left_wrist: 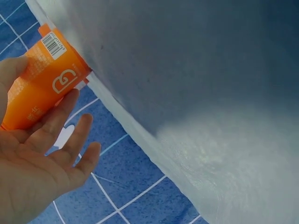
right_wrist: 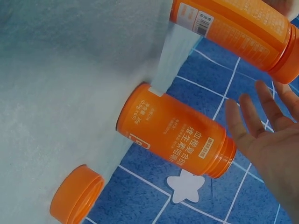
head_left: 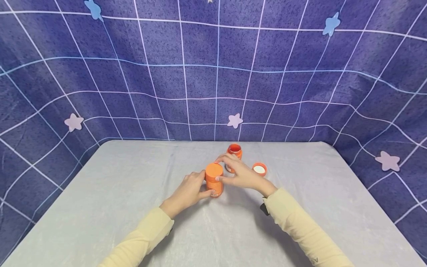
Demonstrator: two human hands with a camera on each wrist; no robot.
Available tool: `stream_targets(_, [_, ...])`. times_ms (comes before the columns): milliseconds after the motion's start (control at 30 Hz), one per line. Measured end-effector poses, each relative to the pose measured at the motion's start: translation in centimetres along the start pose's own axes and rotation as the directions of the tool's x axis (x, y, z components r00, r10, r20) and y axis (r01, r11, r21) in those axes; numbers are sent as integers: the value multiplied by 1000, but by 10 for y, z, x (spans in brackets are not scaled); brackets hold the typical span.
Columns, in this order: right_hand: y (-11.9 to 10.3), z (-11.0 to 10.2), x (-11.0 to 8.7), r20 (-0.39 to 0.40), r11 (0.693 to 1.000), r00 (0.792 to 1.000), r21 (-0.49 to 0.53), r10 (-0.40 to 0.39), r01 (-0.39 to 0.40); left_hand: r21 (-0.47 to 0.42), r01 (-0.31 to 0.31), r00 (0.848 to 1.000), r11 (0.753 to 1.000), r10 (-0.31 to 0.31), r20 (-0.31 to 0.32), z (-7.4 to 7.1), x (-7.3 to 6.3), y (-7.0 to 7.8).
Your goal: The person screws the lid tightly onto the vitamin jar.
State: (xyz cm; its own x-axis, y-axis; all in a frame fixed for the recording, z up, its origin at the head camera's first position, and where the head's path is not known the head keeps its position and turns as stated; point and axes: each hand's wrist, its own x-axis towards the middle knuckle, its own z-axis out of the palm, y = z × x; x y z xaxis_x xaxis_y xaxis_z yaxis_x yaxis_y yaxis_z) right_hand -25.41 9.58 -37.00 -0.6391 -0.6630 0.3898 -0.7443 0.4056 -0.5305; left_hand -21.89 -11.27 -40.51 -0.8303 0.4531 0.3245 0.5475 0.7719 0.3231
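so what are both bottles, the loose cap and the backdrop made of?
Open bottle: probably semi-gloss plastic; highlights at its neck.
Capped bottle: likely the same; matching sheen.
Loose cap: likely moulded plastic, satin; thin, even wall. Its white liner: foam or card, can't tell.
Backdrop: likely matte fabric; printed grid ripples.

A deep blue-violet cloth backdrop (head_left: 200,79) rises behind the pale grey tabletop (head_left: 96,207) and wraps around its left and right sides, with soft folds. White, lilac and light-blue lines cross it in a loose, wavy grid. Just above the tabletop's far edge sits a lilac star (head_left: 235,121); beyond its left side is a pale pink star (head_left: 73,122), and beyond its right side a larger mauve star (head_left: 388,161). Two blue stars (head_left: 331,24) hang high above the tabletop, one toward each side. The tabletop has rounded far corners; diffuse light leaves soft-edged shadows across it.
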Motion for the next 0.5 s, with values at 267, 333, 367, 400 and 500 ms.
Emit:
stream_targets(267, [1,-1,-1,15,1000,1000,20,13,-13,-7,4,1000,1000,-4,11,0,0,-2])
stream_targets(333, [2,-2,-2,16,1000,1000,26,15,-15,-6,7,1000,1000,-7,13,1,0,-3])
stream_targets(367, [2,-2,-2,17,999,1000,30,20,-21,-5,8,1000,1000,-8,13,1,0,-3])
stream_targets(400, [2,-3,-2,16,999,1000,32,27,-27,-4,8,1000,1000,-8,10,1,0,-3])
stream_targets(500, [1,-5,-2,7,999,999,32,44,-44,-2,4,1000,1000,-4,-4,0,0,-3])
